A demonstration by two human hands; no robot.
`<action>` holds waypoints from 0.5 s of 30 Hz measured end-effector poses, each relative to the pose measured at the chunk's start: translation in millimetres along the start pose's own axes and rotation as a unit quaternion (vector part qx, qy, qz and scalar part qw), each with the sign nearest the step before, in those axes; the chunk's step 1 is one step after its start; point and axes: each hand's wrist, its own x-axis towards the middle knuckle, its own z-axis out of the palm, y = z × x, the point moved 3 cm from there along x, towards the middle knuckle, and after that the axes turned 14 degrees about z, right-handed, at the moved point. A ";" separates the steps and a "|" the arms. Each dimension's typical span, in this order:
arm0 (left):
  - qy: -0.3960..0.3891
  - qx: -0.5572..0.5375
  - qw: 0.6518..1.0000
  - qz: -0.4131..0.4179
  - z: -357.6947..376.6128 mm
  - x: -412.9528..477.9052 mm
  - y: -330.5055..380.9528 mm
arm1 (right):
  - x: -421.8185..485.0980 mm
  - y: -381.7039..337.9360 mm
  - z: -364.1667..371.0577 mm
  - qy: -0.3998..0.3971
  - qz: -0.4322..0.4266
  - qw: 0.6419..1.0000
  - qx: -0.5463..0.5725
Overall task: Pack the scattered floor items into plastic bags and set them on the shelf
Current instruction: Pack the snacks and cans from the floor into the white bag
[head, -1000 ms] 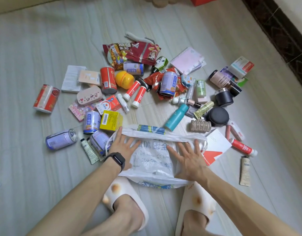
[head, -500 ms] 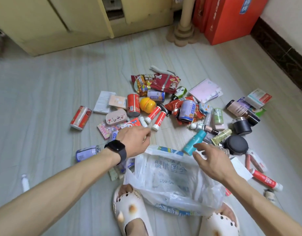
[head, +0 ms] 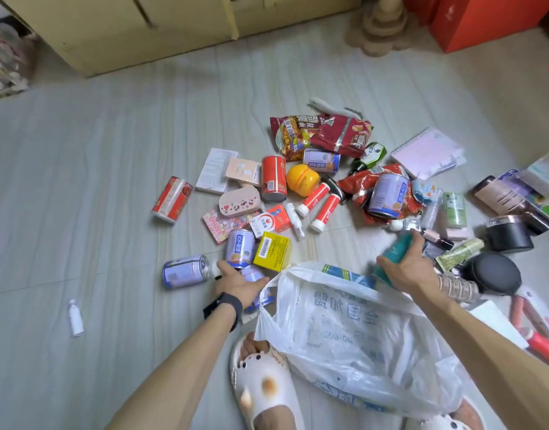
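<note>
Right hand (head: pixel 405 268) grips teal bottle (head: pixel 398 248); left hand (head: pixel 239 282) closes on purple can (head: pixel 254 274). I'd hold the rigid, smooth can mid-body.

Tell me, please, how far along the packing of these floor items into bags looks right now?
Barely started. Done: the white plastic bag lies open on the floor, and I cannot see anything packed inside. In hand: the right hand grips a teal bottle beside the bag's mouth, and the left hand closes on a purple can. Left: the red cans, snack packets, tubes and jars lie scattered, and nothing is shelved.
</note>
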 end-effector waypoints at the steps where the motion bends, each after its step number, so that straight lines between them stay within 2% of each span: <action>1: 0.008 -0.018 1.000 -0.002 2.1 -1.0 -1.6 | -0.1 -1.7 -0.5 0.000 -0.015 0.999 0.029; 4: 0.004 -0.051 0.999 0.007 -1.1 -3.0 -5.6 | -14.4 -6.8 -9.9 0.027 -0.066 0.989 0.128; 8: 0.033 -0.031 0.998 0.040 -25.1 -17.8 -5.4 | -67.5 -8.2 -30.5 0.063 -0.148 0.965 0.205; 11: 0.086 -0.033 0.990 0.103 -49.9 -39.5 11.9 | -109.1 5.4 -32.9 0.028 -0.178 0.963 0.203; 15: 0.124 -0.047 0.963 0.236 -72.5 -76.1 61.1 | -133.1 29.7 -13.4 -0.039 -0.175 0.975 0.130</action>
